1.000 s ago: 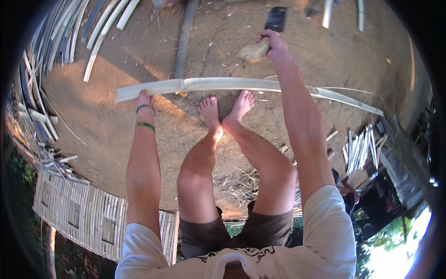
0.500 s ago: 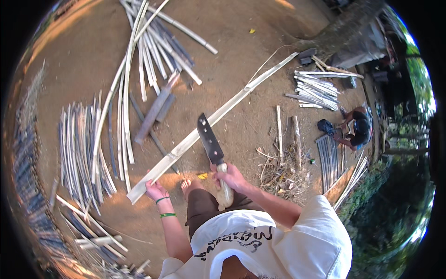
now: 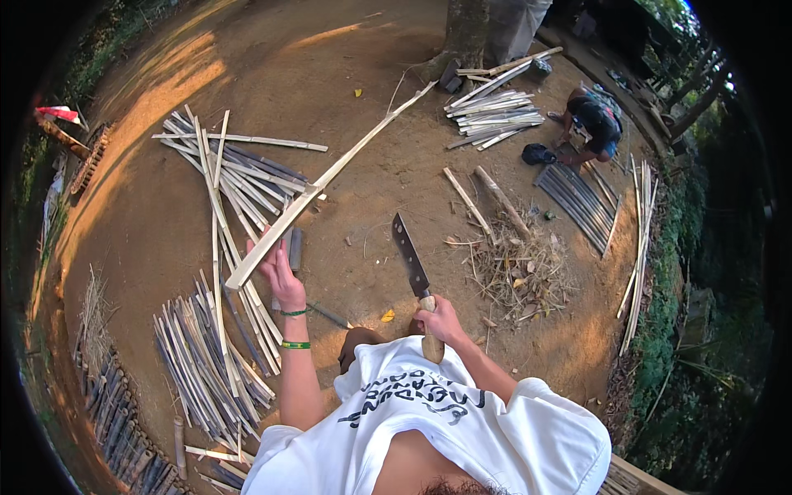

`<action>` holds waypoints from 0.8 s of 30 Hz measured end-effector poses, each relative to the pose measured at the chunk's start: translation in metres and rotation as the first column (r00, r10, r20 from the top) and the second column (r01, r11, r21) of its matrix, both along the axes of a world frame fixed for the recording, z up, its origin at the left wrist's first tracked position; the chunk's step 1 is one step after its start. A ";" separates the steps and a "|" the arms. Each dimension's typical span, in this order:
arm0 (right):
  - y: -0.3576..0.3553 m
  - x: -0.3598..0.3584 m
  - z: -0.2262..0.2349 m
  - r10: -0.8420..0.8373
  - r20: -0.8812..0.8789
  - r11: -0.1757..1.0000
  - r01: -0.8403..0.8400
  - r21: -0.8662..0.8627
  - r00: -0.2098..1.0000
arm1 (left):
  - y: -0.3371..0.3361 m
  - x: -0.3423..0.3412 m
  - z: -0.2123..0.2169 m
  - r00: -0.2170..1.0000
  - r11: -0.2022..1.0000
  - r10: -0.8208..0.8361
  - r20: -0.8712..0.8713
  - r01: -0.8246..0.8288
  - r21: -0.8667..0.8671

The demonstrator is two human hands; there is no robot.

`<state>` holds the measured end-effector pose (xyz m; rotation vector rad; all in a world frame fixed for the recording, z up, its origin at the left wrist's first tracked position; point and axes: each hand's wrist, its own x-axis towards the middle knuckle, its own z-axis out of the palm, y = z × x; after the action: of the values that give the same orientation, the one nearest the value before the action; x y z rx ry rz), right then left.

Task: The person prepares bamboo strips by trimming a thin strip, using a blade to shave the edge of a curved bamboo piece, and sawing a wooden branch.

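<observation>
My left hand (image 3: 282,276) grips a long pale split bamboo strip (image 3: 289,216) near its wide end, with fingers partly hidden behind it. The strip slants away to the far right, its narrow end toward the tree base. In my right hand (image 3: 442,319) is a machete (image 3: 410,256), held by its light wooden handle. Its dark blade has several holes and points up and forward, apart from the strip.
Split bamboo lies in piles at the left (image 3: 202,355) and far left (image 3: 239,169), with another stack (image 3: 495,114) by the tree (image 3: 468,37). Shavings and dry leaves (image 3: 524,276) litter the ground to my right. A crouching person (image 3: 596,124) is beside dark bamboo pieces (image 3: 577,206).
My left hand has raised the strip's near end, and it now stands higher before me. The machete, still in my right hand, has come away from the strip. The view has shifted.
</observation>
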<state>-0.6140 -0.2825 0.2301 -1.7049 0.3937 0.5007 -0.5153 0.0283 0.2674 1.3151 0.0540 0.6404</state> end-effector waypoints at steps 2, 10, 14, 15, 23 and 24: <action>-0.017 -0.005 -0.006 -0.022 0.105 1.000 0.021 0.006 0.994 | -0.022 0.013 0.023 0.993 0.986 -0.024 0.116 0.004 0.166; -0.074 -0.015 0.071 -0.097 0.572 0.993 0.122 -0.005 0.815 | -0.128 0.052 0.132 0.914 0.820 -0.113 0.390 -0.136 0.556; -0.093 -0.029 0.151 0.004 0.584 0.974 0.129 -0.185 0.812 | -0.181 0.061 0.167 0.883 0.865 -0.190 0.428 -0.056 0.498; -0.090 -0.031 0.161 -0.019 0.612 0.983 0.128 -0.133 0.790 | -0.185 0.062 0.169 0.898 0.830 -0.199 0.392 -0.058 0.554; -0.069 -0.073 0.260 -0.108 0.797 0.977 0.210 -0.024 0.595 | -0.246 0.068 0.188 0.821 0.717 -0.390 0.417 -0.013 0.697; -0.062 -0.076 0.268 -0.097 0.806 0.972 0.231 -0.050 0.583 | -0.247 0.066 0.192 0.814 0.715 -0.407 0.414 0.002 0.699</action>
<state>-0.6897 -0.3449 0.4983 -1.8260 -0.0892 -0.4841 -0.4495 -0.2190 0.4594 1.7489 -0.8849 0.8531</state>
